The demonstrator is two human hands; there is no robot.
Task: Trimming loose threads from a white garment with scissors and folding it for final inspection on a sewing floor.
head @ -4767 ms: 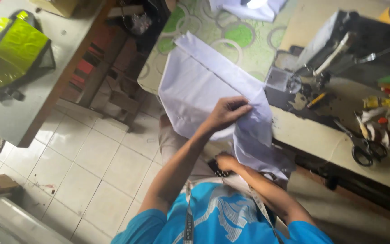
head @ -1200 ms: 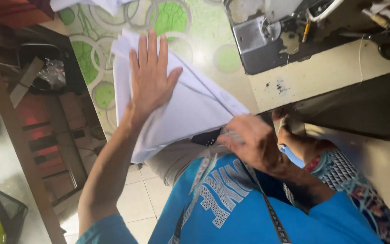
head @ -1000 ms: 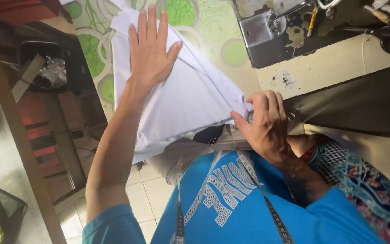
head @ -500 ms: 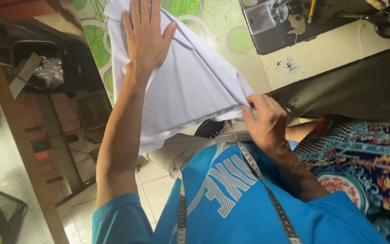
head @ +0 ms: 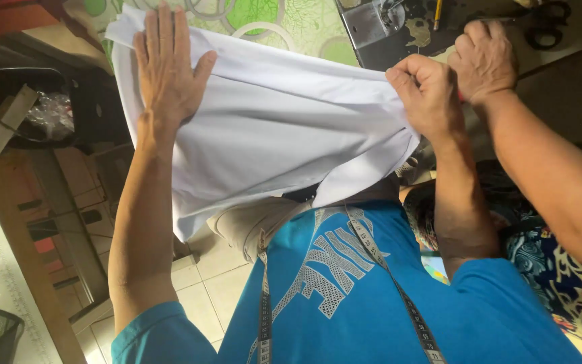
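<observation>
Since half a second ago the right hand has lifted its corner of the white cloth higher, up beside the sewing machine, and another person's hand has come in just beside it. The right fingers are closed, pinching the cloth's edge. The left hand lies flat on the cloth, fingers spread wide, pressing it onto the green-patterned surface. A measuring tape hangs over the blue shirt.

top: blue short-sleeved T-shirt, white dotted print on chest | neck: measuring tape draped over both shoulders | legs: beige trousers | forearms bare
</observation>
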